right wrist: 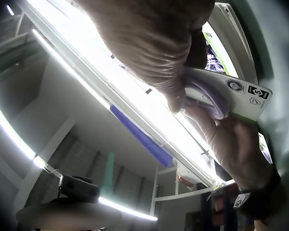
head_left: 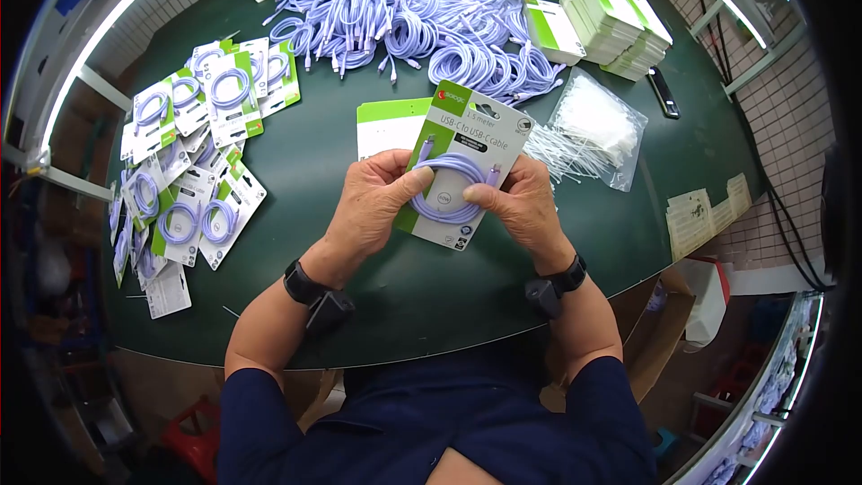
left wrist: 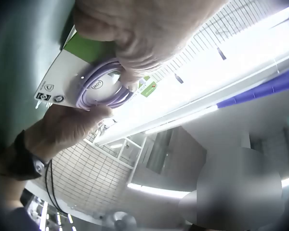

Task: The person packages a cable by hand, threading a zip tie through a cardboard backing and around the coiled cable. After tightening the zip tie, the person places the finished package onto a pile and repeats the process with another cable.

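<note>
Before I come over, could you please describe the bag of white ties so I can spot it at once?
On the green table, a big heap of lilac cables fills the far middle. The bag lies between the right hand and the stacked cards. Its clear plastic and thin white ties set it apart.

Looking like a white printed card (head_left: 446, 232) with green at the upper left corner and down the left side, reading "1.5 meter" and "USB-C to USB-C cable" and bearing a lilac cable (head_left: 456, 163). Facing up in the head view, tilting its top to the right, being held above the green table (head_left: 431, 314). Looping in a round coil against the card's lower front, circling a "60W" mark, both connector ends pointing upward at either side.
</note>
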Action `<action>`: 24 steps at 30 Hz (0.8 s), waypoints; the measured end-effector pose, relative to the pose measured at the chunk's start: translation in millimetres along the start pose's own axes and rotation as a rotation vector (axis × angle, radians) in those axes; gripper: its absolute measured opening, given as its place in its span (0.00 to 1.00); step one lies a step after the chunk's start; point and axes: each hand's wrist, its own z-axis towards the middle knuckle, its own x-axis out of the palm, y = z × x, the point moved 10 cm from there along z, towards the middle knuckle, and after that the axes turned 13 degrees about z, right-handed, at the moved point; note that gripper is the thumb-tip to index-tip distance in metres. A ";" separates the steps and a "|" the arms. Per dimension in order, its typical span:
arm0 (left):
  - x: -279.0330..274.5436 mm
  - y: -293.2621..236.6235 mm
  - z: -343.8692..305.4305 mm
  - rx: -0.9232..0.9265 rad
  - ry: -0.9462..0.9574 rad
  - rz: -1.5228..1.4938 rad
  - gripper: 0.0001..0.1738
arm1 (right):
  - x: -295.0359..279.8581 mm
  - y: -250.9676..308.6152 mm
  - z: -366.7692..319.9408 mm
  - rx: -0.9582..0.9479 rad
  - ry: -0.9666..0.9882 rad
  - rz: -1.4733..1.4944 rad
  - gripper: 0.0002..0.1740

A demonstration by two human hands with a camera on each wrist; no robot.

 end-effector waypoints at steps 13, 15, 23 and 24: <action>-0.8 4.4 9.3 0.029 -0.134 0.207 0.20 | -11.7 -16.9 2.2 -0.018 -0.109 -0.031 0.22; 2.1 -13.4 7.7 0.154 -0.153 0.453 0.27 | -16.0 -21.7 3.1 0.011 -0.142 0.045 0.24; 30.2 -41.5 -2.8 0.336 -0.078 0.617 0.37 | -13.8 -12.9 5.2 -0.057 -0.157 0.128 0.33; 27.9 -40.2 -1.9 0.330 -0.081 0.616 0.37 | -11.9 -14.0 3.8 -0.051 -0.156 0.130 0.33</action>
